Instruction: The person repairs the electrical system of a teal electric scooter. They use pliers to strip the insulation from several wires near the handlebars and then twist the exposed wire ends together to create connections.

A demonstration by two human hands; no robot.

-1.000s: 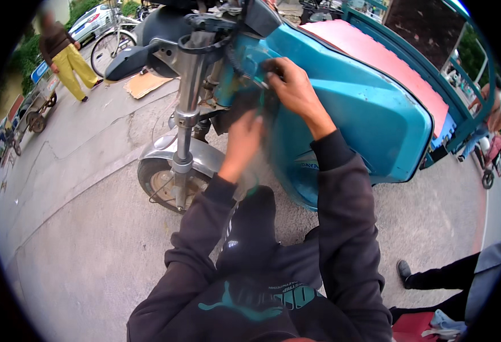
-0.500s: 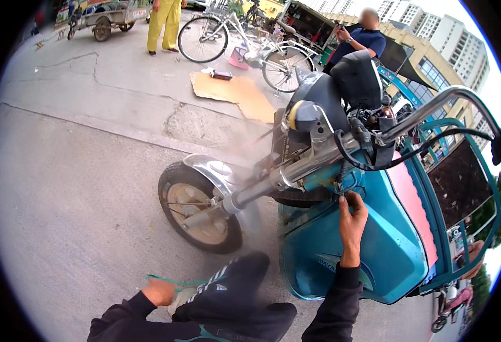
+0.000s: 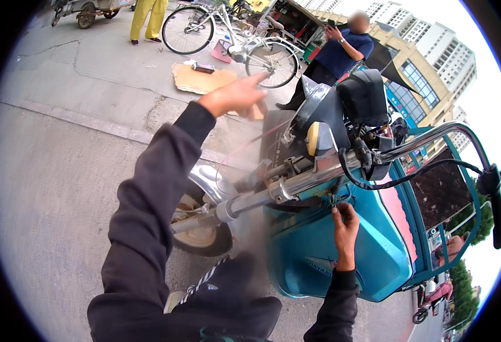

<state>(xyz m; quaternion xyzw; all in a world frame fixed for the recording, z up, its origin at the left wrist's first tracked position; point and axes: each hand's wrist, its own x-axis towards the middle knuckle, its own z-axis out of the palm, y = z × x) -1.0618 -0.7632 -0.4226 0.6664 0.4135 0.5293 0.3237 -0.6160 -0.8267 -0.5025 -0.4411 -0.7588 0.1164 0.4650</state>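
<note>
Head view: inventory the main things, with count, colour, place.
Vehicle body: 1, teal, right of centre
Front wheel: 1, black tyre, left of centre
Handlebar: 1, silver, upper right
Wires: count and colours unclear, beside vehicle body
Bicycle: 1, white, top centre
Cardboard: 1, brown, before the bicycle
Person in yellow trousers: 1, top left
Person in dark blue: 1, right of bicycle, holding phone
Cart: 1, grey, top left
Buildings: several, pale, upper right
Legs: 2, dark trousers, bottom centre
Left hand: 1, dark sleeve, blurred, before cardboard
Right hand: 1, dark sleeve, pinching wires
</note>
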